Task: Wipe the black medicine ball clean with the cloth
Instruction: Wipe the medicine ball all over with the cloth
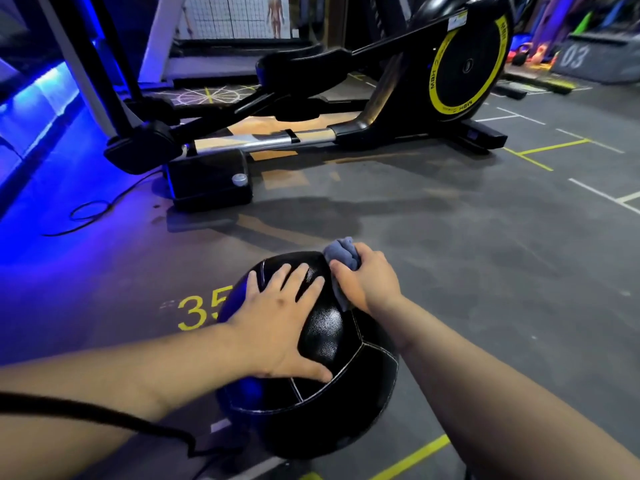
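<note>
Black medicine ball at rest on the grey gym floor, near and centre, beside a painted yellow "35". Textured, glossy panels meeting at pale seams; likely heavy, firm and slightly slick, so best steadied from above with a flat palm rather than pinched. Round, with no long axis and no clear facing; one seam junction turned up and to the right. Left hand spread wide and flat over the upper left panel, pressing, not grasping. Right hand closed around a bunched grey-blue cloth, held against the ball's far right shoulder. Wiping apparently under way, with the lower panels likely still to be reached. Farther off, a black-and-yellow elliptical trainer; blue light along the far left.
</note>
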Demonstrator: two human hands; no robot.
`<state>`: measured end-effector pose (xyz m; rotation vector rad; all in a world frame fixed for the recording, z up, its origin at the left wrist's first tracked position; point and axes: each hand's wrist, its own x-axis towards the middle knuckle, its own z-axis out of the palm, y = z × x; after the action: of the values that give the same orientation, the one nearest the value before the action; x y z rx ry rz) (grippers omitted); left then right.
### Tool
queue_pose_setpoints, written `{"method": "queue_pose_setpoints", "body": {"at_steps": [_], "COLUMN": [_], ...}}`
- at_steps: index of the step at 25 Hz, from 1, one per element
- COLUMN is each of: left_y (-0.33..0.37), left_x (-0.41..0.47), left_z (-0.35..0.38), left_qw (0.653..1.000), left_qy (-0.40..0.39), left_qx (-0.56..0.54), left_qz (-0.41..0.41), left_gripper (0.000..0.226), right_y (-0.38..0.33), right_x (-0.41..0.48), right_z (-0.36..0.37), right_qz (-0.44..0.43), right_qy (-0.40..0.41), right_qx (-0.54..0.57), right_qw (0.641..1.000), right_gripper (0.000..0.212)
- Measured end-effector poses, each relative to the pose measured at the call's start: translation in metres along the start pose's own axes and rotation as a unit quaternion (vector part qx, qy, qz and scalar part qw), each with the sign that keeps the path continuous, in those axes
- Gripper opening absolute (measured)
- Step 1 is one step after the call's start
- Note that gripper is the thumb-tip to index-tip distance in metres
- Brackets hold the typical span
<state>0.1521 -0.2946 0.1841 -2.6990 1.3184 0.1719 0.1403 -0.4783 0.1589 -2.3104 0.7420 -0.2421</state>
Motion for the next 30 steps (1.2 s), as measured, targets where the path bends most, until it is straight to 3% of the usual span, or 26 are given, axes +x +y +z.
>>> {"method": "queue_pose_setpoints", "body": {"at_steps": [4, 8, 12, 15, 17, 19, 20, 22, 24, 25, 27, 30], "left_y": [-0.033, -0.08, -0.127, -0.136, -0.131, -0.127, -0.128, -0.134, -0.139, -0.141, -0.141, -0.139], "left_x": [-0.005, 0.0, 0.005, 0.009, 0.011, 0.015, 0.018, 0.027, 0.032, 0.032, 0.03, 0.032], "left_z": [0.005, 0.007, 0.012, 0.018, 0.024, 0.027, 0.027, 0.023, 0.019, 0.019, 0.02, 0.019], "left_qw": [0.996, 0.988, 0.976, 0.972, 0.971, 0.969, 0.969, 0.967, 0.967, 0.967, 0.968, 0.969], "left_qy": [-0.001, -0.016, -0.004, 0.001, 0.006, 0.01, 0.009, 0.004, -0.001, -0.006, -0.012, -0.022], "left_qx": [-0.088, -0.147, -0.216, -0.233, -0.24, -0.245, -0.248, -0.254, -0.254, -0.253, -0.251, -0.246], "left_qz": [-0.027, -0.031, -0.025, -0.028, -0.013, -0.004, -0.005, -0.013, -0.018, -0.019, -0.021, -0.02], "left_gripper": [0.135, 0.132, 0.124, 0.122, 0.121, 0.12, 0.12, 0.119, 0.12, 0.121, 0.124, 0.129], "right_y": [-0.008, 0.01, 0.022, 0.037, 0.05, 0.051, 0.05, 0.045, 0.046, 0.051, 0.06, 0.054], "right_x": [-0.008, -0.023, -0.029, -0.027, -0.033, -0.051, -0.064, -0.097, -0.132, -0.141, -0.133, -0.1], "right_z": [0.002, 0.005, 0.019, 0.035, 0.046, 0.054, 0.061, 0.082, 0.112, 0.12, 0.12, 0.091], "right_qz": [-0.059, -0.11, -0.078, -0.002, 0.061, 0.058, 0.009, -0.194, -0.415, -0.475, -0.521, -0.523], "right_qy": [-0.03, -0.014, 0.0, 0.046, 0.097, 0.148, 0.172, 0.186, 0.169, 0.171, 0.162, 0.126], "right_qx": [0.021, 0.147, 0.251, 0.331, 0.346, 0.319, 0.274, 0.158, 0.009, -0.056, -0.111, -0.091], "right_qw": [0.998, 0.983, 0.965, 0.942, 0.931, 0.934, 0.946, 0.95, 0.894, 0.861, 0.831, 0.838], "right_gripper": [0.027, 0.019, 0.025, 0.022, 0.01, 0.024, 0.036, 0.045, 0.034, 0.029, 0.027, 0.038]}}
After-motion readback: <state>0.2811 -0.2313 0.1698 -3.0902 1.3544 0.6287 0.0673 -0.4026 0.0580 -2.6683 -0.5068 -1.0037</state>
